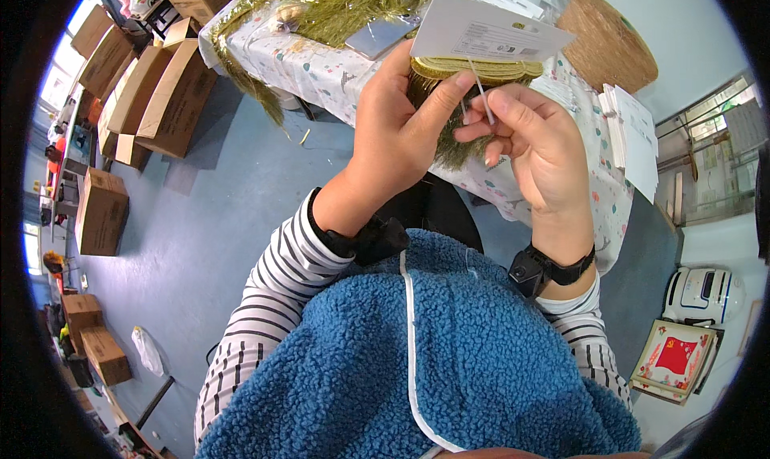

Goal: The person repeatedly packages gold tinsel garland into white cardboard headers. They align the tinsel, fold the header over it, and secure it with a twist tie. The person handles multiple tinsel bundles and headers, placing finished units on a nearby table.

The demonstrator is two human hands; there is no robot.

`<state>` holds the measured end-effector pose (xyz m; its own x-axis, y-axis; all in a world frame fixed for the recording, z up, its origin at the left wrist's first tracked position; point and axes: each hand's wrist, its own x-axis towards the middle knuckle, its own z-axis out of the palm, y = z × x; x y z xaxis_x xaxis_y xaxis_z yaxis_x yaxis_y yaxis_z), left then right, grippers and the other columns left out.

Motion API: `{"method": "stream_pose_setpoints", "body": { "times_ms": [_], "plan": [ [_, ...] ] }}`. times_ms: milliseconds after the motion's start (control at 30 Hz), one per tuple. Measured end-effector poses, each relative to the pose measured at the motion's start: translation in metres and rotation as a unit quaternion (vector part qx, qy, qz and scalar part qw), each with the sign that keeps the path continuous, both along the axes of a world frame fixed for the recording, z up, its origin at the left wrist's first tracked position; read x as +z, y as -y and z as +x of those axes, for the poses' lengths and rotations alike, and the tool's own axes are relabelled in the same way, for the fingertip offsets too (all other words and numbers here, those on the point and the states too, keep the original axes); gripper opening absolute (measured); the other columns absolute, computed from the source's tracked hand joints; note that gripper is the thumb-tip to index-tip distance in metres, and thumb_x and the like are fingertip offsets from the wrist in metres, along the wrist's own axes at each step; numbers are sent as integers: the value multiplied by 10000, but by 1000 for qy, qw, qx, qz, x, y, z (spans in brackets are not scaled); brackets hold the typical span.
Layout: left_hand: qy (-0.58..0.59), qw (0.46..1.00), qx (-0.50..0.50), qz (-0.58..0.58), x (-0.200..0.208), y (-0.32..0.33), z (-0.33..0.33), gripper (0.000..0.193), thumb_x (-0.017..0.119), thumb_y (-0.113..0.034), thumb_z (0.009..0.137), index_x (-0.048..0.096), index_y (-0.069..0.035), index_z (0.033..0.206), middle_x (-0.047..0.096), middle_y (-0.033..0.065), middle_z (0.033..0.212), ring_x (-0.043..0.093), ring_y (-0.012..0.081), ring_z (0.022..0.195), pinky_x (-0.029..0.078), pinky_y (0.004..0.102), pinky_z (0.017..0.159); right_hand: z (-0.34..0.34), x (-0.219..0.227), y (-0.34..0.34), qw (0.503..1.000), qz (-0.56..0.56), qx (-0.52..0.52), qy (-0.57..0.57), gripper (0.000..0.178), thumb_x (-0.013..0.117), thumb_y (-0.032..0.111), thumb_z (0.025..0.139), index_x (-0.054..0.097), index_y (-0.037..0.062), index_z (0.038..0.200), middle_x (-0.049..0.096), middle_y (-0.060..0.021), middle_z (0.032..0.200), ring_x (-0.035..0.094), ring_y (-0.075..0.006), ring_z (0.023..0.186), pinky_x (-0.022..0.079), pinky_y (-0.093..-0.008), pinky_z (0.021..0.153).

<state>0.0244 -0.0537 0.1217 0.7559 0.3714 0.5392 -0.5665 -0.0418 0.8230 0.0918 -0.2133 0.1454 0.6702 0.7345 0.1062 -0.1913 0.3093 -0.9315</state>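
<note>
My left hand (393, 130) is closed on a folded bundle of gold-green tinsel garland (479, 69) with a white printed header card (489, 32) across its top. The thumb lies over the front, near the card's lower edge. A thin whitish plastic strip (481, 90), like a cable tie, hangs from the card. My right hand (545, 142) has its thumb and fingers pinched around this strip, just right of the left thumb. Loose tinsel strands (461, 150) hang below the bundle. The left fingers behind the bundle are hidden.
A patterned tablecloth (321, 82) covers the table, with loose gold-green tinsel (345, 14) at the back. A large brown spool (605, 42) and a stack of white cards (630, 138) stand at the right. Cardboard boxes (172, 98) sit on the left floor.
</note>
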Motion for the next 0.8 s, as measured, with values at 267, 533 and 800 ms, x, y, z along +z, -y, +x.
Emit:
{"method": "stream_pose_setpoints", "body": {
  "times_ms": [267,533,800],
  "plan": [
    [-3,1000,-5,18,-4,-1,0,284,690,-61,947,602,44,1196,687,81,1039,628,112,923,513,267,812,3,1,5,999,-35,31,27,168,644,141,991,699,-10,1040,742,-126,951,751,-197,840,505,-188,567],
    [-7,998,20,59,-11,-4,1,285,705,-83,942,613,38,1183,694,83,1008,629,117,914,506,267,808,5,-4,4,997,59,50,-3,129,670,114,974,703,17,1052,691,-46,819,650,-96,688,444,-171,529],
    [-15,1000,-1,14,-7,-2,-3,268,688,-66,954,606,49,1181,695,73,1017,634,116,923,507,266,825,-1,-11,-1,1000,21,3,-8,129,704,101,947,713,3,1031,687,-41,822,623,-77,680,416,-165,519]
  ]
}}
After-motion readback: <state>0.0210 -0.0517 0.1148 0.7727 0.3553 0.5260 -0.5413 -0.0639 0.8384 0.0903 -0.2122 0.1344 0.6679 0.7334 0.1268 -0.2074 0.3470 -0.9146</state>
